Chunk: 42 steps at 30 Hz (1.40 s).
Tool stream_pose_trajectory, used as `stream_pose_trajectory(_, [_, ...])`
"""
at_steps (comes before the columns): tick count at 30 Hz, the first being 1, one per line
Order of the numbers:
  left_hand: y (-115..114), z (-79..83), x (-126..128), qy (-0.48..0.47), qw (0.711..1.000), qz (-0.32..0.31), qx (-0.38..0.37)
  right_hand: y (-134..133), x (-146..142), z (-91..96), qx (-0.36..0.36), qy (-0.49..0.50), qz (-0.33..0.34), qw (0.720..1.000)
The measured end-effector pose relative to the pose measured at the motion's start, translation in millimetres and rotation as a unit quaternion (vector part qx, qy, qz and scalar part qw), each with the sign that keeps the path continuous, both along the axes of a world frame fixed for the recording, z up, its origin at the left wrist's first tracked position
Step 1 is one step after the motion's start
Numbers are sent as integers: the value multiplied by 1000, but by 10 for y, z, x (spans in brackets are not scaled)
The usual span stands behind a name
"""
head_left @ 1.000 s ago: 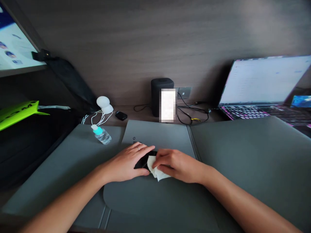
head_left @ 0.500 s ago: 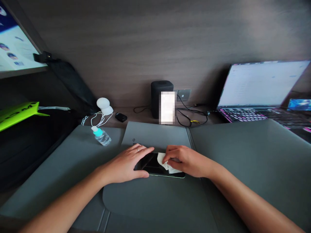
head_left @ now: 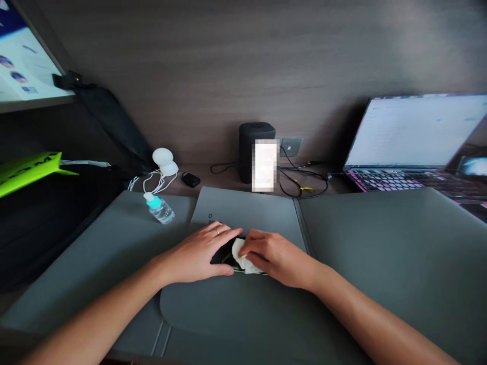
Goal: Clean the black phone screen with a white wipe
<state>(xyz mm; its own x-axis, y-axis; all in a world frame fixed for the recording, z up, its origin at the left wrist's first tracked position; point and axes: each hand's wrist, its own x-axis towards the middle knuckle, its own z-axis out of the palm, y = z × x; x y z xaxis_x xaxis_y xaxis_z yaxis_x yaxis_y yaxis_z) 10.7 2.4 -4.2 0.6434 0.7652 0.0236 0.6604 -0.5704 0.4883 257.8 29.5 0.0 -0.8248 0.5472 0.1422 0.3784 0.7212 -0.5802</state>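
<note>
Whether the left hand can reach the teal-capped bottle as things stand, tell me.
Probably yes: the left hand steadies the phone, and only bare grey mat lies between it and the teal-capped bottle.

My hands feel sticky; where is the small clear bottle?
In the head view, left of centre: the bottle is on the grey mat, beyond the left hand.

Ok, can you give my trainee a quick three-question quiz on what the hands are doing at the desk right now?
1. True or false: the left hand rests on the phone, which lies on the grey mat.
2. What does the right hand press on the phone? A) a white cloth B) a sponge C) a brush
3. Fill in: the small bottle has a ____ cap.

Key: 1 true; 2 A; 3 teal.
</note>
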Motion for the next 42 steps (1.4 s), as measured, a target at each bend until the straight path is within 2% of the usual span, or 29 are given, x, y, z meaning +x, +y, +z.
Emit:
stream_pose_trajectory(6, [2,14,-1,4,1000,1,-6,17,44,35,-6,-21,-36,999])
stream_pose_trajectory(12, [-5,23,14,1,1000,-1,-13,-7,8,27,3,-21,7,1000])
stream_pose_trajectory(17, [-14,32,21,9,1000,4,-21,45,72,20,4,-22,-16,1000])
stream_pose_trajectory(22, [-14,43,27,-4,1000,-5,-20,4,12,21,25,-24,29,999])
stream_pose_trajectory(28, [-4,57,24,-4,1000,-5,-29,53,132,46,17,-34,-21,999])
stream_pose_trajectory(34, [-5,51,13,-14,1000,-9,-17,47,30,16,30,-15,19,999])
stream_pose_trajectory(39, [-7,66,13,-12,999,-14,-32,79,64,35,20,-28,-23,999])
stream_pose_trajectory(42, [-2,59,15,-15,1000,-15,-22,68,71,38,19,-27,-3,999])
